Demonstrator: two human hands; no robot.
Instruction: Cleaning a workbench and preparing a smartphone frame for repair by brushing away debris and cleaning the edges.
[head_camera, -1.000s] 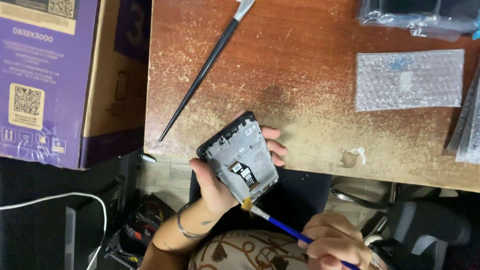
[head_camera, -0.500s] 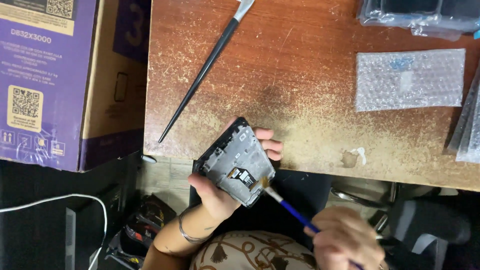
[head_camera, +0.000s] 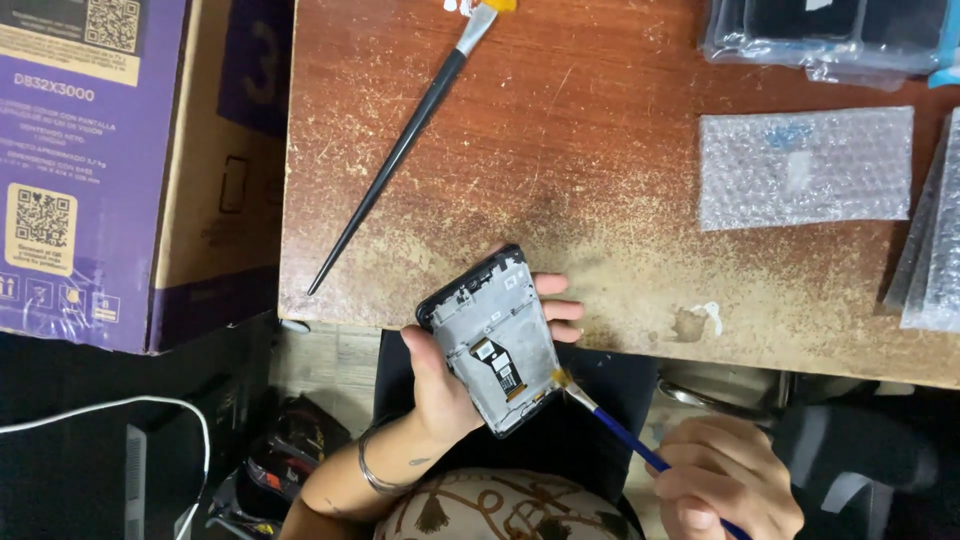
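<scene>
Compared with a moment earlier: opened black phone frame tilted a little flatter, brush tip moved down to its lower right corner. Left hand wrapped around the frame, thumb along the left edge, fingertips showing past the right edge, held just off the near edge of the worn brown wooden table. Right hand closed around a thin blue-handled brush, bristles touching the frame. Long black brush lying on the table. Purple cardboard box at left, contents hidden. Bubble-wrap pouch at right, contents unclear.
</scene>
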